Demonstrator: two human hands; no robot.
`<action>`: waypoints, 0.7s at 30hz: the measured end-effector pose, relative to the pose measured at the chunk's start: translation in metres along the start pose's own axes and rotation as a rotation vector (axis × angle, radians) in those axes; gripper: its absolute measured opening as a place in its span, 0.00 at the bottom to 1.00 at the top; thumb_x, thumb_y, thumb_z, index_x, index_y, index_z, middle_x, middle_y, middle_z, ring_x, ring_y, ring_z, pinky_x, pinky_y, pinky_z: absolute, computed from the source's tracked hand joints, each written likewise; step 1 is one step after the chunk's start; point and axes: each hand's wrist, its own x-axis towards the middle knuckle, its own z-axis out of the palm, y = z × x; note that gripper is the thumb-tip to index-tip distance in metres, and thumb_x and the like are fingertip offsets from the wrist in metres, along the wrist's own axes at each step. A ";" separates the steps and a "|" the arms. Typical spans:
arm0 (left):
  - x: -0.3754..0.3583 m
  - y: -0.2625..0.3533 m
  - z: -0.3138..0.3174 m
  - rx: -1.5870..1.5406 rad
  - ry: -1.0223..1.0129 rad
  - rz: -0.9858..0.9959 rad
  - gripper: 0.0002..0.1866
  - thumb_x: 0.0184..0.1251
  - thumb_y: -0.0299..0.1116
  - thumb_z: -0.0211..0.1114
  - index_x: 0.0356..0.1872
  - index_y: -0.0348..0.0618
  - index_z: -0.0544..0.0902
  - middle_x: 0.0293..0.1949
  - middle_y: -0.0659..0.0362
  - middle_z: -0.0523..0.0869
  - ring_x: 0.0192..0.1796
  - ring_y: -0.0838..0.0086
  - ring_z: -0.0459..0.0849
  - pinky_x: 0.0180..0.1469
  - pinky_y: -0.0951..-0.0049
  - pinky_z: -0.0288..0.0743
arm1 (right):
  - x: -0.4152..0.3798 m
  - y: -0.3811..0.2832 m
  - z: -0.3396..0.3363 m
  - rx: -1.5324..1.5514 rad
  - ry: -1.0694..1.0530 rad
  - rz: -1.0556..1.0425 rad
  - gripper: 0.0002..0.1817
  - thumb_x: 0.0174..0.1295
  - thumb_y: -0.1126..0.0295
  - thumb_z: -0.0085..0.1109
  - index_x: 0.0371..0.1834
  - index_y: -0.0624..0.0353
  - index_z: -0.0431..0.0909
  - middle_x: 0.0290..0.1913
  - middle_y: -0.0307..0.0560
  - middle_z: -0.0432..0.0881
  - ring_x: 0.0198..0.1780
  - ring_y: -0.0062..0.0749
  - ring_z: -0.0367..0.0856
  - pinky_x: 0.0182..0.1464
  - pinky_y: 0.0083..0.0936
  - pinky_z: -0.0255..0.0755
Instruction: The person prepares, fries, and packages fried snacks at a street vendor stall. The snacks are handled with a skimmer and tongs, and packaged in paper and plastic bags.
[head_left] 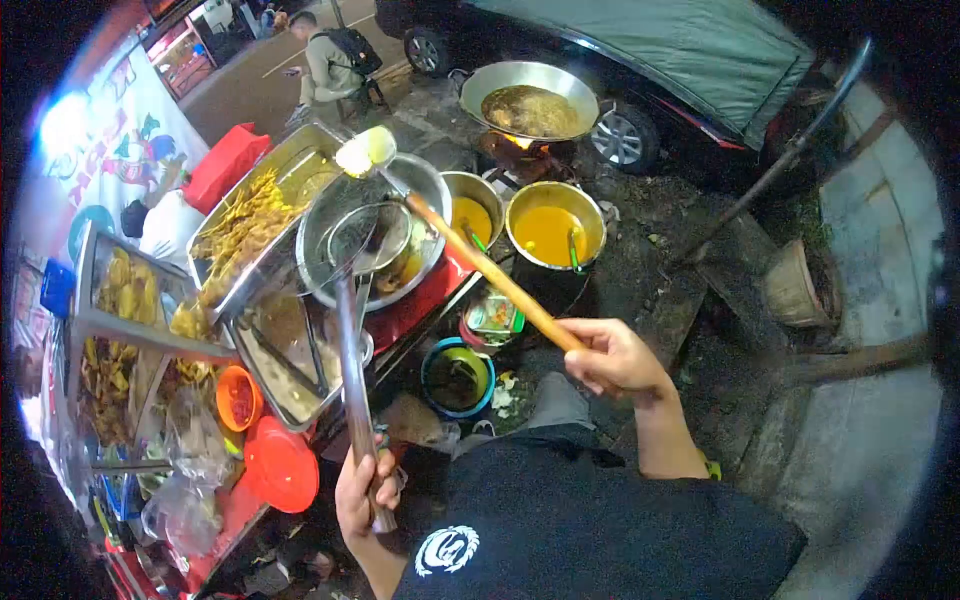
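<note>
My right hand (615, 355) is closed around the wooden handle of a long spatula (485, 265). Its pale, shiny head is raised over the near edge of a metal tray (225, 285) of fried food, beside a large metal basin (437, 190). My left hand (368, 490) grips the long handle of a wire strainer (370, 237). The strainer's round mesh lies over the basin, and what is under the mesh is partly hidden. Yellow skewered pieces (255, 215) fill much of the tray.
A wok (470, 95) of bubbling oil sits over flames ahead. Nearer stand two pots of orange liquid, one a large pot (512, 240), and a blue bucket (425, 375). A glass food case (150, 340) and red lid (285, 465) are left. A person (330, 70) sits beyond; a car (640, 75) is parked.
</note>
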 end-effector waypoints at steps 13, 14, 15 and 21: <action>0.083 -0.078 0.094 0.112 0.410 0.187 0.24 0.75 0.44 0.57 0.63 0.38 0.67 0.34 0.60 0.75 0.21 0.80 0.74 0.21 0.79 0.74 | 0.203 -0.046 -0.382 -1.069 0.754 -0.068 0.14 0.63 0.67 0.53 0.39 0.66 0.83 0.32 0.59 0.82 0.32 0.47 0.82 0.36 0.39 0.76; 0.089 -0.081 0.108 0.122 0.454 0.196 0.24 0.75 0.44 0.56 0.63 0.38 0.67 0.34 0.60 0.75 0.21 0.80 0.74 0.21 0.79 0.74 | 0.212 -0.059 -0.399 -1.166 0.811 -0.016 0.15 0.61 0.66 0.53 0.36 0.68 0.84 0.38 0.71 0.82 0.41 0.61 0.85 0.46 0.45 0.78; 0.093 -0.084 0.122 0.090 0.489 0.190 0.25 0.75 0.44 0.56 0.63 0.37 0.67 0.34 0.60 0.76 0.21 0.79 0.76 0.21 0.79 0.75 | 0.216 -0.072 -0.415 -1.279 0.845 0.061 0.14 0.58 0.70 0.51 0.37 0.67 0.84 0.40 0.70 0.83 0.45 0.62 0.83 0.48 0.48 0.77; 0.120 -0.095 0.186 0.036 0.710 0.153 0.25 0.74 0.45 0.57 0.63 0.40 0.71 0.35 0.62 0.78 0.23 0.81 0.76 0.19 0.80 0.73 | 0.261 -0.112 -0.478 -1.271 0.776 0.295 0.16 0.56 0.71 0.52 0.42 0.68 0.84 0.45 0.70 0.82 0.51 0.62 0.82 0.55 0.46 0.75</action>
